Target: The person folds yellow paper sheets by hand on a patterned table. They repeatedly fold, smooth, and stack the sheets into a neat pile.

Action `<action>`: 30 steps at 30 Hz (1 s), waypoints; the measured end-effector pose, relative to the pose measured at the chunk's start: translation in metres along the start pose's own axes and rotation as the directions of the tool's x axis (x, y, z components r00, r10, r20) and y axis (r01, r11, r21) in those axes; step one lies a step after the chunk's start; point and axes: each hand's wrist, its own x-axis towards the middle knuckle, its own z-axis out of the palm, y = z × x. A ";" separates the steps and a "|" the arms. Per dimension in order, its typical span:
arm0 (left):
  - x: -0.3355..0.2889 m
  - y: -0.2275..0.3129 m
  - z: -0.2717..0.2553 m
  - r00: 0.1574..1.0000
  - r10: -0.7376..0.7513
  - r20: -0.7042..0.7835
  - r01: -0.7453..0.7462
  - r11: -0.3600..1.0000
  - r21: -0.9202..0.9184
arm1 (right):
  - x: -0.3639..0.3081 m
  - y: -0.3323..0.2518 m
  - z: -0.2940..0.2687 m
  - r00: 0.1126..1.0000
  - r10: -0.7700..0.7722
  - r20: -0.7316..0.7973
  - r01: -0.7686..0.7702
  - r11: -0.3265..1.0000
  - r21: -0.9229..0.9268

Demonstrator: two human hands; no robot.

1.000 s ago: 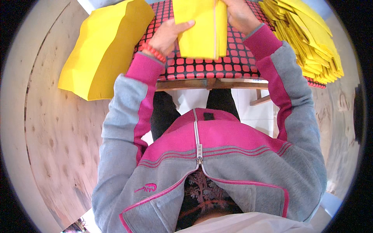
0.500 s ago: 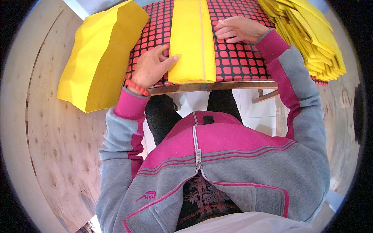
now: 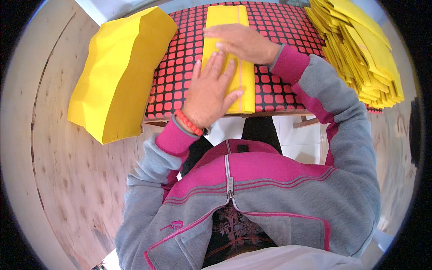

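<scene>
A long, flat-folded yellow fabric piece [image 3: 227, 15] lies lengthwise on the red-and-black patterned table cover [image 3: 279, 31]. My left hand [image 3: 210, 92] rests on its near half, palm down with fingers spread. Just beyond, my right hand [image 3: 243, 43] lies across the same piece from the right, fingers stretched out toward the left. The fingertips of the two hands nearly meet. Neither hand grips anything. Part of the fabric's middle is hidden beneath the hands.
A tall stack of unfolded-looking yellow fabric [image 3: 121, 76] stands at the left, on a pale wooden board [image 3: 72, 180]. At the right, several folded yellow pieces [image 3: 360, 58] are piled at the table's edge. My legs are under the table's near edge.
Both hands have moved inward from the sides of the folded fabric onto its top. The fabric now sits slightly nearer in the picture, with its far end showing.
</scene>
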 end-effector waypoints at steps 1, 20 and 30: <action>-0.001 0.004 0.002 1.000 0.001 0.006 -0.001 1.000 -0.015 | 0.002 -0.001 0.004 0.997 -0.055 0.056 0.054 0.998 0.017; -0.006 0.006 -0.005 0.978 -0.075 0.194 0.117 0.971 -0.210 | 0.008 0.080 0.026 0.960 0.038 0.278 -0.009 0.995 -0.104; -0.003 0.006 -0.008 0.975 -0.083 0.208 0.127 0.970 -0.208 | 0.024 0.168 0.037 0.948 0.261 0.181 -0.223 0.952 -0.210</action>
